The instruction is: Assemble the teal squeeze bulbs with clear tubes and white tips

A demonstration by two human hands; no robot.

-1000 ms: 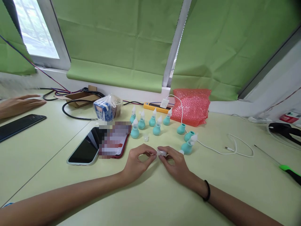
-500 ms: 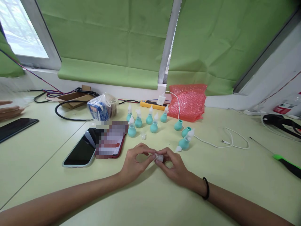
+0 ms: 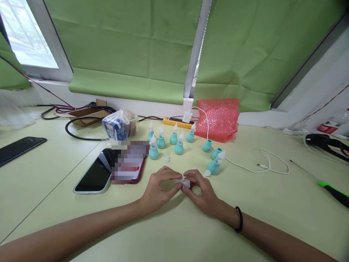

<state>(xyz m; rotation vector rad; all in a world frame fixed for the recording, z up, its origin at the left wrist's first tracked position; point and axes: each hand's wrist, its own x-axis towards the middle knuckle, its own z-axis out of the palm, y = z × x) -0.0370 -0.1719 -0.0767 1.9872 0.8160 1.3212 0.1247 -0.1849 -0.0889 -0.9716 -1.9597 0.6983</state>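
Note:
Just above the table, a small clear plastic piece (image 3: 186,183) lies between the fingertips of both hands. My right hand (image 3: 202,189) pinches its right part between thumb and fingers. From the other side, my left hand (image 3: 160,185) has thumb and index finger around its narrow left end, which is partly hidden. Beyond my hands, several turquoise bulbs (image 3: 179,147) with frosted tips stand upright. Closer to my right hand, another tipped bulb (image 3: 213,167) leans beside two open-topped ones (image 3: 207,146). A loose white tip (image 3: 207,173) and a small clear part (image 3: 167,158) lie on the table.
Left of my hands lie a phone in a pale case (image 3: 94,174), a red-cased phone (image 3: 141,163) and a black phone (image 3: 23,150). Behind are a bagged blue package (image 3: 116,127), an orange power strip (image 3: 178,122) and red bubble wrap (image 3: 218,120). Rightward, a white cable (image 3: 245,167) and screwdriver (image 3: 332,191).
My fingertips have parted slightly around the clear piece, showing more of its left end. Another person's hand at the left edge has gone out of view. The bulbs stay put.

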